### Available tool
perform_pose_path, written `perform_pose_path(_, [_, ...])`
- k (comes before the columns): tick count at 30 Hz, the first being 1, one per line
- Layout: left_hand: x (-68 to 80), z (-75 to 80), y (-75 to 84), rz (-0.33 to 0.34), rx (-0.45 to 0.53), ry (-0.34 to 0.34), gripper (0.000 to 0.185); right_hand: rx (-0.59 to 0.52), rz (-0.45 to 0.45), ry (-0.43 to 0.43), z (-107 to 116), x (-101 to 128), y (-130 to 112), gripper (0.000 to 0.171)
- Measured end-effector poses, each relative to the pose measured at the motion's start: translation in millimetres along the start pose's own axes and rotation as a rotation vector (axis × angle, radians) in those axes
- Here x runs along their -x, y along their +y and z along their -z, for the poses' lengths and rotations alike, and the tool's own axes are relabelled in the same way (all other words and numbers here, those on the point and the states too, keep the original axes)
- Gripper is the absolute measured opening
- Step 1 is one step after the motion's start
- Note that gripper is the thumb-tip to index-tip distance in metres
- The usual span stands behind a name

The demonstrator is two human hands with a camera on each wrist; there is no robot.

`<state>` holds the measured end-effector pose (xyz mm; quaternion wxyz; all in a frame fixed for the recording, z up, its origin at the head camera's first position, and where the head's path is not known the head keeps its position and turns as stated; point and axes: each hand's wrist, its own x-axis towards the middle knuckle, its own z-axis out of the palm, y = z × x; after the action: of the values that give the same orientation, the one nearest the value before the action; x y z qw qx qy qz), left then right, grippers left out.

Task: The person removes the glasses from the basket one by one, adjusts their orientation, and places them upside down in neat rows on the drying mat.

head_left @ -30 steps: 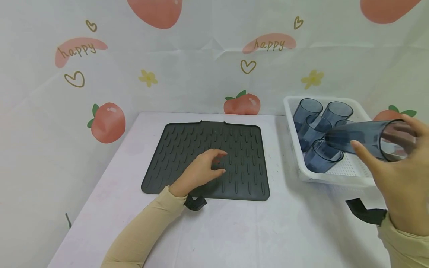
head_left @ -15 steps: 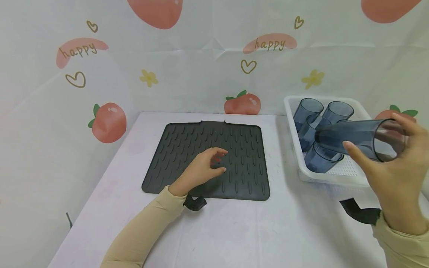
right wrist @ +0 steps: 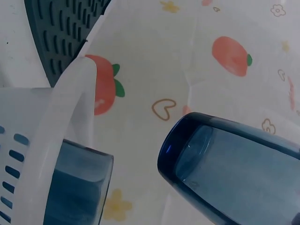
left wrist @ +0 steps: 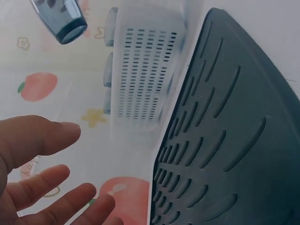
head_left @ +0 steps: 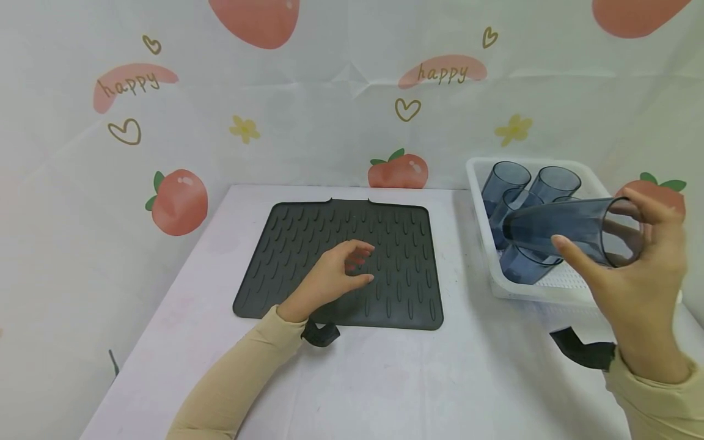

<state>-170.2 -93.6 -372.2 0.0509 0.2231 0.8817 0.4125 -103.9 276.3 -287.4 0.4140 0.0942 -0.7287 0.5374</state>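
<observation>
Your right hand (head_left: 638, 287) is wrapped around a blue see-through cup (head_left: 566, 229), thumb on the near side and fingers curled over the far side close to the open rim. The cup lies on its side in the air, its thick base pointing left toward the middle of the table and its mouth toward you on the right; it hangs over the near left part of the white basket (head_left: 550, 293) without touching it. From your right wrist the cup's dark base (right wrist: 187, 154) fills the lower right, with the basket's pale rim (right wrist: 56, 117) just below and to the left. Inside the basket stand more blue cups (head_left: 517, 208), grouped at its far left end, mouths tilted up toward you; the perforated floor shows bare at the near side. Your left hand (head_left: 330, 278) rests on the near middle of the dark ribbed mat (head_left: 396, 244), wrist at the mat's front edge, fingers loosely bent and holding nothing; the left wrist view shows those fingers (left wrist: 51, 187) spread and relaxed above the mat (left wrist: 234, 140). The mat lies flat on the white table (head_left: 385, 379), well left of the basket. A backdrop (head_left: 330, 110) printed with peaches and hearts hangs behind.
</observation>
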Motion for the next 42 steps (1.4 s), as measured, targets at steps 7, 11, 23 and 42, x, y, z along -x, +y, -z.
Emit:
perform_pose_path(7, [0.5, 0.6, 2.9, -0.012, 0.056, 0.025, 0.053, 0.181, -0.071, -0.043, 1.1, 4.8, -0.4, 0.086])
perform_pose_path(11, [0.3, 0.4, 2.5, -0.016, 0.08, 0.031, 0.054, 0.168, -0.097, -0.048, -1.5, 6.1, -0.2, 0.086])
perform_pose_path(23, [-0.8, 0.9, 5.0, -0.018, 0.108, 0.037, 0.051, 0.137, -0.167, -0.097, -9.7, 10.6, -1.1, 0.09])
perform_pose_path(42, [-3.2, -0.7, 14.4, -0.024, 0.092, 0.053, 0.054, 0.091, -0.079, -0.166, -28.8, 20.7, 8.6, 0.087])
